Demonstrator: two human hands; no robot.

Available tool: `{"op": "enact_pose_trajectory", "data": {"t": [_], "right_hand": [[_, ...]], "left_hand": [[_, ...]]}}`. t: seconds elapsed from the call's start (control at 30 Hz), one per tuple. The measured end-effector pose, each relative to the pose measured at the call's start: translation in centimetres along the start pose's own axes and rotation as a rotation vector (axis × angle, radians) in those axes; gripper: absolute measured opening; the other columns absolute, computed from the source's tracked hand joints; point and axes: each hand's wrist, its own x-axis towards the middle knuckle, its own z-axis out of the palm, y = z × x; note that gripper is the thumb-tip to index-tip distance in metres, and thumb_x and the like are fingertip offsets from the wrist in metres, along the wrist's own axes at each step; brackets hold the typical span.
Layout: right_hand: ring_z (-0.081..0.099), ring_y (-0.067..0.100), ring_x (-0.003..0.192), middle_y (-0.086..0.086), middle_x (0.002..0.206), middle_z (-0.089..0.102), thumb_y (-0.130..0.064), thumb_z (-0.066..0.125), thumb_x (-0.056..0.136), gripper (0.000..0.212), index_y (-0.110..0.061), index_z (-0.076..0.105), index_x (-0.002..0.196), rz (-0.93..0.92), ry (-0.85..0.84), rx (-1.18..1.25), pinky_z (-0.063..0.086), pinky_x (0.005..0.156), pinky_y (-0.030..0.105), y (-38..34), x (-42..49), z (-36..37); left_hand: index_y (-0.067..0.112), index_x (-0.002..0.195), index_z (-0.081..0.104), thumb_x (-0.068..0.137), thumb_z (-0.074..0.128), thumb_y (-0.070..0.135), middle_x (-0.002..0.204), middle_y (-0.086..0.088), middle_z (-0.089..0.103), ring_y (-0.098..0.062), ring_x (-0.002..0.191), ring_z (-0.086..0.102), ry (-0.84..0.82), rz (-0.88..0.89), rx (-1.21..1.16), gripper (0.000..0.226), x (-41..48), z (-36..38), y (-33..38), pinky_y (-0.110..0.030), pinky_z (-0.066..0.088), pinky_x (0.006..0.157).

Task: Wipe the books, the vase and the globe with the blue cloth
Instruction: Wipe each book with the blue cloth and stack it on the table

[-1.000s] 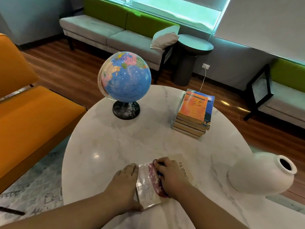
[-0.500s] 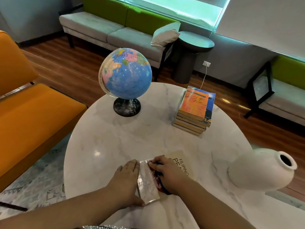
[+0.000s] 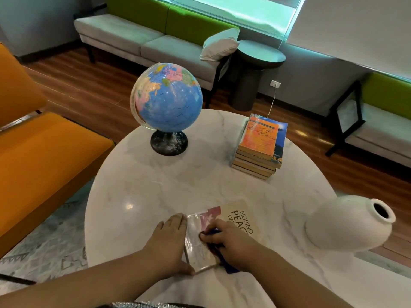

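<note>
Right hand (image 3: 231,243) gripped the blue cloth (image 3: 230,267) bunched on the near book (image 3: 240,215), likely wiping. Left hand (image 3: 171,243), fingers flat together, pressed that book's left edge, probably bracing it. Globe (image 3: 169,96) stood beyond the book, vase (image 3: 347,227) right.

The globe (image 3: 169,96) stands upright at the far left of the marble table (image 3: 178,192), a blue sphere with pink and yellow lands in a clear arc on a dark round base. At the far right sits a stack of paperbacks (image 3: 259,147), orange cover on top and a blue one just beneath. A white round-bodied vase (image 3: 347,225) lies on its side at the right edge, its dark mouth turned right. Near the front edge a glossy beige book (image 3: 240,218) reading "FILIPINO PEACE" lies flat. The blue cloth (image 3: 229,266) is bunched on its cover under the right hand (image 3: 231,243), which grips it.
</note>
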Motion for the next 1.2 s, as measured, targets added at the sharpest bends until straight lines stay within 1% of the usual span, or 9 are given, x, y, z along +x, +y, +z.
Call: {"op": "enact_pose_trajectory", "data": {"t": [0.07,0.2,0.33,0.43,0.6,0.7,0.87,1.0,1.2], "right_hand": [[0.049,0.004,0.105,-0.004,0.125,0.053,-0.054,0.051,0.088,0.041,-0.028,0.065,0.117,0.021,0.052,-0.016,0.039,0.091,0.014,0.8,-0.7,-0.4],[0.034,0.015,0.126,-0.008,0.145,0.034,-0.019,0.047,0.097,0.042,-0.035,0.049,0.136,0.261,0.063,0.162,0.03,0.093,0.011,0.5,-0.6,-0.2],[0.038,0.005,0.112,-0.022,0.13,0.041,-0.034,0.048,0.099,0.03,-0.038,0.057,0.127,0.096,0.047,0.155,0.022,0.094,0.004,-0.8,-1.8,0.9],[0.049,0.011,0.109,-0.009,0.123,0.049,-0.023,0.055,0.094,0.024,-0.035,0.066,0.11,0.201,0.088,0.19,0.041,0.097,0.024,0.4,-2.0,0.5],[0.039,0.015,0.117,-0.012,0.136,0.038,-0.023,0.055,0.093,0.039,-0.038,0.054,0.129,0.177,0.067,0.121,0.046,0.095,0.033,-1.0,-2.1,2.2],[0.055,0.01,0.105,-0.01,0.124,0.049,-0.048,0.057,0.089,0.025,-0.037,0.063,0.111,0.052,0.113,0.001,0.052,0.082,0.026,-0.6,-3.3,2.6],[0.053,0.009,0.101,-0.01,0.109,0.053,-0.034,0.056,0.094,0.018,-0.024,0.067,0.103,0.237,0.254,0.173,0.044,0.082,0.016,-2.0,-4.0,2.1],[0.051,0.004,0.101,-0.016,0.105,0.048,-0.036,0.057,0.093,0.01,-0.043,0.061,0.088,0.152,0.197,0.211,0.045,0.082,0.013,-3.6,-4.2,2.5],[0.055,0.003,0.095,-0.009,0.109,0.052,-0.036,0.059,0.092,0.02,-0.022,0.068,0.104,0.242,0.215,0.155,0.044,0.077,0.008,-2.2,-4.9,1.3]], "left_hand": [[0.009,0.153,-0.001,0.063,0.07,0.07,0.159,-0.004,0.001,-0.023,0.147,0.005,0.006,0.001,-0.004,0.129,0.0,0.0,0.0,-0.038,0.01,0.12],[0.009,0.153,-0.002,0.062,0.071,0.07,0.159,-0.004,0.001,-0.022,0.147,0.004,-0.007,-0.008,-0.01,0.131,0.1,0.0,0.0,-0.038,0.009,0.12],[0.01,0.153,-0.002,0.061,0.07,0.071,0.159,-0.004,0.001,-0.022,0.147,0.004,-0.012,-0.016,-0.012,0.132,0.1,0.1,0.0,-0.039,0.009,0.12],[0.009,0.152,-0.003,0.062,0.07,0.071,0.16,-0.004,-0.001,-0.023,0.147,0.003,-0.018,-0.01,-0.007,0.132,0.1,-0.1,0.0,-0.039,0.008,0.12],[0.009,0.152,-0.003,0.062,0.069,0.071,0.16,-0.004,0.0,-0.022,0.147,0.004,-0.015,-0.011,-0.002,0.131,0.1,-0.1,0.1,-0.039,0.009,0.12],[0.009,0.152,-0.002,0.062,0.069,0.072,0.159,-0.004,0.001,-0.022,0.147,0.005,-0.001,-0.006,0.001,0.131,0.0,-0.1,0.1,-0.038,0.01,0.12],[0.012,0.153,-0.001,0.06,0.071,0.071,0.158,-0.002,0.004,-0.022,0.146,0.009,0.008,-0.006,-0.017,0.131,0.0,0.0,0.0,-0.036,0.01,0.119],[0.011,0.153,-0.001,0.059,0.07,0.072,0.158,-0.002,0.005,-0.022,0.145,0.011,0.023,-0.012,-0.003,0.132,0.1,0.2,0.0,-0.036,0.012,0.119],[0.01,0.153,0.001,0.059,0.071,0.072,0.157,-0.004,0.007,-0.021,0.145,0.012,0.032,-0.008,-0.004,0.132,0.1,0.1,0.0,-0.035,0.012,0.119]]}}
